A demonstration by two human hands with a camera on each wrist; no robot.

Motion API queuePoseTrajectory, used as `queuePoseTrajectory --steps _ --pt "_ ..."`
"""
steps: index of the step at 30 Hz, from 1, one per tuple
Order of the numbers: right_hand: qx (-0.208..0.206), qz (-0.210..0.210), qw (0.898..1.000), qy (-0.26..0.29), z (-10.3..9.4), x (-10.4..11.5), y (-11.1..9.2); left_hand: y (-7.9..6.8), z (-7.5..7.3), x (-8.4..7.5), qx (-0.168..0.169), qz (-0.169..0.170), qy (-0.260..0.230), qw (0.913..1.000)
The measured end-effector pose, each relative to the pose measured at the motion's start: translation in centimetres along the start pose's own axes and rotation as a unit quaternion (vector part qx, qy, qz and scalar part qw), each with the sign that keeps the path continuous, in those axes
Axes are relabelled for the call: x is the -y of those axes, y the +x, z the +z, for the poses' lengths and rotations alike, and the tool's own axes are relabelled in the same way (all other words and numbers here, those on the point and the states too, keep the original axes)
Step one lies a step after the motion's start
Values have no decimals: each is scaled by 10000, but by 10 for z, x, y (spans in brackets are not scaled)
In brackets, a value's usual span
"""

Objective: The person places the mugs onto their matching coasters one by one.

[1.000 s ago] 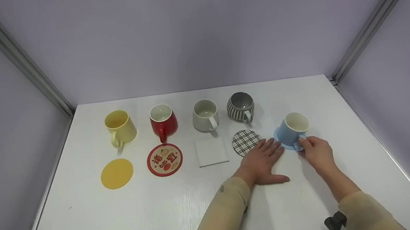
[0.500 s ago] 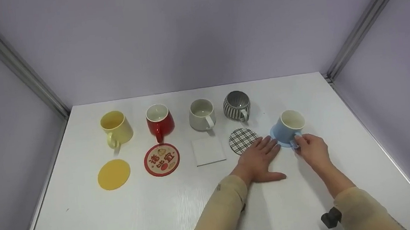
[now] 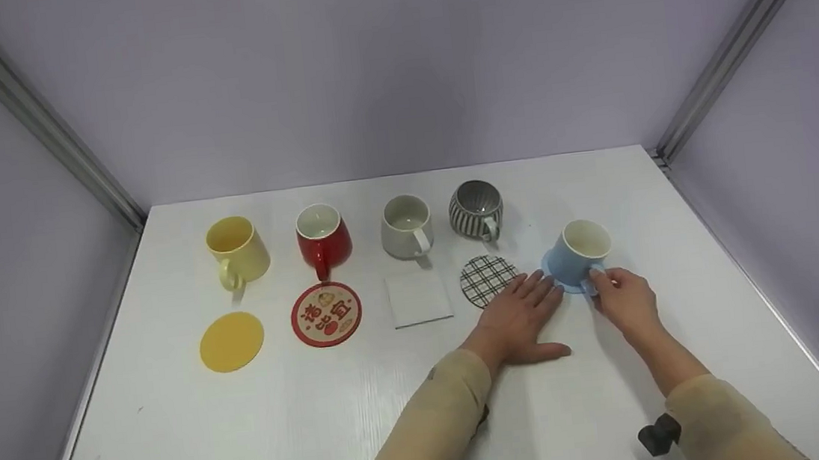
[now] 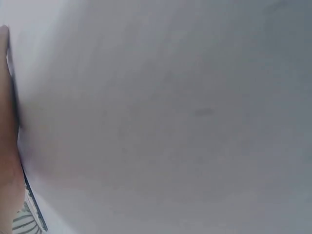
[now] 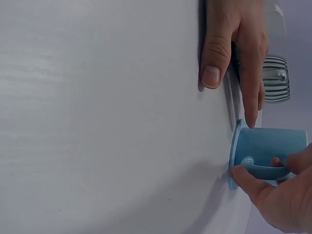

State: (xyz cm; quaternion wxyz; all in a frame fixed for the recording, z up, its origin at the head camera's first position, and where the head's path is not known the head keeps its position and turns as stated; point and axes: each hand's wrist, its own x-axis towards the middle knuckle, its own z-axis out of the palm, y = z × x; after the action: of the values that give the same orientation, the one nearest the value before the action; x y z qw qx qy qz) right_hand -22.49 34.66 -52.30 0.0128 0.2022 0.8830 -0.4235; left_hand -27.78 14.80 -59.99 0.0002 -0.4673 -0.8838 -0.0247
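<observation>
A light-blue mug (image 3: 572, 259) with a cream inside stands on a round blue coaster (image 3: 552, 276) at the right of the group. My right hand (image 3: 628, 303) holds its handle; in the right wrist view one fingertip is right at the rim of the coaster (image 5: 233, 151). My left hand (image 3: 515, 325) lies palm down with straight, spread fingers, its fingertips beside the blue coaster. It partly covers a round plaid coaster (image 3: 486, 279). Only a sliver of the left hand (image 4: 7, 146) shows at the edge of the left wrist view.
Behind stand a yellow mug (image 3: 247, 257), a red mug (image 3: 332, 245), a pale grey mug (image 3: 403, 239) and a striped mug (image 3: 470, 220). In front lie a yellow coaster (image 3: 232, 342), a red patterned coaster (image 3: 326, 314) and a white square coaster (image 3: 418, 298).
The whole scene shifts slightly with the head camera. Both hands and the blue mug keep their places relative to the table.
</observation>
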Motion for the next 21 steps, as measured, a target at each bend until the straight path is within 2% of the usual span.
queuePoseTrajectory --steps 5,11,16,21 --pt "-24 34 10000 45 -2 3 -5 -14 -6 5 -46 -108 -299 9995" --pt "-308 -109 9994 131 -9 20 -12 -45 -9 21 -173 -332 -419 9984" --pt "-566 -372 9968 424 -12 37 -16 -72 -6 33 -353 -506 -373 9974" --pt "-565 -852 9895 1021 -10 58 -22 -94 0 41 -308 -653 -438 9964"
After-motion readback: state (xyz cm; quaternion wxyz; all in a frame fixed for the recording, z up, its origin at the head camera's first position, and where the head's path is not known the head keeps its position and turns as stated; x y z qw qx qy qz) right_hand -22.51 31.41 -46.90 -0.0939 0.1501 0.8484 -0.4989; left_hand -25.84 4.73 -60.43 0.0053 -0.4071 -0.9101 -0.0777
